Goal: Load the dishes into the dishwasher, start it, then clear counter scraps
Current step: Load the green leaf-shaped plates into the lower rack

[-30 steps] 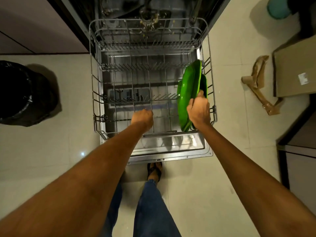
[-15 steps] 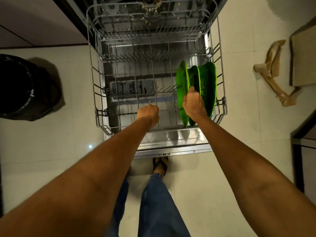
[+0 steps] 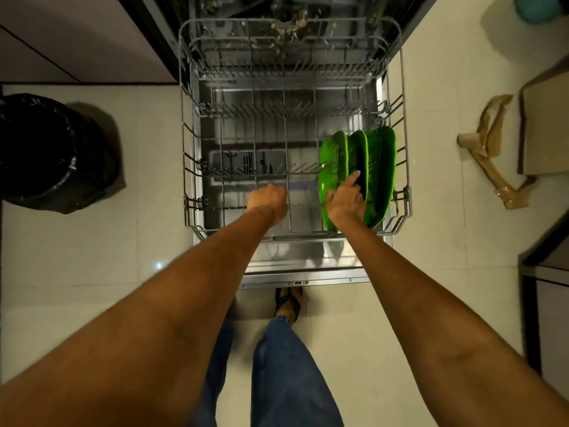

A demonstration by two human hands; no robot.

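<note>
The dishwasher's lower rack (image 3: 185, 149) is pulled out over the open door (image 3: 308, 274). Three green plates (image 3: 380, 167) stand on edge in its right front corner. My right hand (image 3: 345, 201) rests on the leftmost plates, its index finger straight and reaching between two of them, the thumb on the left side. My left hand (image 3: 268, 200) is curled into a fist at the rack's front middle and seems to grip one of its wires. The rest of the rack holds no dishes.
A black lined bin (image 3: 46, 152) stands on the floor to the left. At the right lie a cardboard box (image 3: 545, 127) and crumpled brown paper (image 3: 489, 143). Food bits (image 3: 289, 23) lie inside the dishwasher tub. My leg and foot are below the door.
The green plate that my right hand was lowering now stands in the rack beside the others. My right fingers have loosened and straightened. My left hand stayed at the rack's front.
</note>
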